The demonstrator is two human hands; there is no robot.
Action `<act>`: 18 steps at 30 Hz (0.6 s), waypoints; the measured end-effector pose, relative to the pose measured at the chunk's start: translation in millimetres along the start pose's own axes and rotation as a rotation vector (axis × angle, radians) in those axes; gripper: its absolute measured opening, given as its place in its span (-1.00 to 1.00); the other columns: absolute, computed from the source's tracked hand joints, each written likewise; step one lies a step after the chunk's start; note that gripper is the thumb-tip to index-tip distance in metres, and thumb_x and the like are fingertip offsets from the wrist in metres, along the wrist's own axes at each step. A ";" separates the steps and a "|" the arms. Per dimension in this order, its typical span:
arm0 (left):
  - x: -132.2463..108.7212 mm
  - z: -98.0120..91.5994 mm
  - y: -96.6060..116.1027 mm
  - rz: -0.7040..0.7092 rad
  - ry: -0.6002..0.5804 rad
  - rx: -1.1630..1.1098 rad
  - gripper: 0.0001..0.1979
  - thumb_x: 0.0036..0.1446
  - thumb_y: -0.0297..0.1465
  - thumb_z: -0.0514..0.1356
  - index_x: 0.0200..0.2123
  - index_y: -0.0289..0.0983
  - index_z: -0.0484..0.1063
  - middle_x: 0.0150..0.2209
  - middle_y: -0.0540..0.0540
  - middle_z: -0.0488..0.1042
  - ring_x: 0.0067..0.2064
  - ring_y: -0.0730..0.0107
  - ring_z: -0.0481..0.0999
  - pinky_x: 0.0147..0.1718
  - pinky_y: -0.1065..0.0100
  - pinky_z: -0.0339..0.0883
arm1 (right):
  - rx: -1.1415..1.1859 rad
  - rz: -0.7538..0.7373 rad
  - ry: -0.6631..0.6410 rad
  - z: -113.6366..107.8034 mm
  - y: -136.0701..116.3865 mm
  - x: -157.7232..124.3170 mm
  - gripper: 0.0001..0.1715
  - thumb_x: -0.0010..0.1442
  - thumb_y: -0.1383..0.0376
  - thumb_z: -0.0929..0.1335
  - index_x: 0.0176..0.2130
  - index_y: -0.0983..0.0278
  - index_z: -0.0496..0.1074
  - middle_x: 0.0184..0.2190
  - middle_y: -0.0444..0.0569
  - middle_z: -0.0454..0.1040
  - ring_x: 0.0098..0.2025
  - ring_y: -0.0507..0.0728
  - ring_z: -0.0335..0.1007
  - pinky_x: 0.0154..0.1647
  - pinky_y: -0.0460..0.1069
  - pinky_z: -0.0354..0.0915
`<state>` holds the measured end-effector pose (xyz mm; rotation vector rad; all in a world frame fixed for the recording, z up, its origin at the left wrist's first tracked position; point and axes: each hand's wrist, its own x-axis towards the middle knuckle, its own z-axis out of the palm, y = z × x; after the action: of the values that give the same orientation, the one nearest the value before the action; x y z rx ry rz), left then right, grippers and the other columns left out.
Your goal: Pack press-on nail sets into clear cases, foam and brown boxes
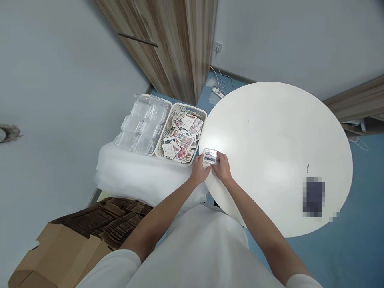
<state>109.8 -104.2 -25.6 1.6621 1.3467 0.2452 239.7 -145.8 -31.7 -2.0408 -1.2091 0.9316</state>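
Between my two hands, at the left edge of the white round table (279,132), is a small clear plastic box (210,156). Inside it shows a card with dark, greenish nail-shaped pieces in rows, which look like press-on nails. My left hand (200,171) is closed on the box's left side, the thumb at its near edge. On the right side, my right hand (222,167) grips it with bent fingers. Just left of the hands stands a white basket (159,156) heaped with printed cards (184,140) bearing similar nail-shaped pieces.
Stacked clear plastic boxes (142,124) fill a second basket farther left. White foam sheeting (144,176) lies nearer me, with flattened brown cardboard boxes (60,252) below it. A blurred dark object (313,197) lies on the table's right. A power strip (218,93) rests on the floor behind.
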 end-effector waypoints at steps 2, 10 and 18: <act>0.2 0.4 -0.9 -0.002 -0.007 0.004 -0.33 -0.06 -0.35 0.13 0.13 -0.31 -0.01 0.08 -0.25 0.09 0.16 0.10 0.05 0.10 0.13 -0.02 | 0.000 0.006 0.007 1.6 0.2 -0.1 -0.27 -0.03 0.34 0.30 0.12 0.25 0.02 0.00 0.07 0.13 -0.21 0.12 0.23 -0.09 0.09 0.27; -0.5 0.0 -2.1 0.019 -0.021 -0.031 -0.33 -0.05 -0.35 0.13 0.14 -0.29 -0.03 0.10 -0.24 0.07 0.17 0.10 0.03 0.10 0.11 -0.02 | -0.017 0.012 0.015 3.8 1.2 -0.7 -0.23 -0.06 0.37 0.29 0.14 0.25 -0.03 -0.01 0.08 0.10 -0.19 0.12 0.23 -0.08 0.09 0.26; -2.9 -0.1 0.6 0.046 -0.013 -0.032 -0.28 -0.07 -0.33 0.15 0.15 -0.31 -0.09 0.12 -0.29 0.04 0.18 0.09 0.02 0.11 0.08 -0.05 | -0.007 -0.014 0.003 4.0 4.3 -3.4 -0.09 -0.13 0.41 0.31 0.16 0.25 -0.11 0.04 0.11 0.04 0.02 0.19 0.10 0.02 0.12 0.19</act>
<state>109.0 -106.5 -24.0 1.6662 1.2897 0.2810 237.4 -150.1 -36.4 -2.0361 -1.2245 0.9187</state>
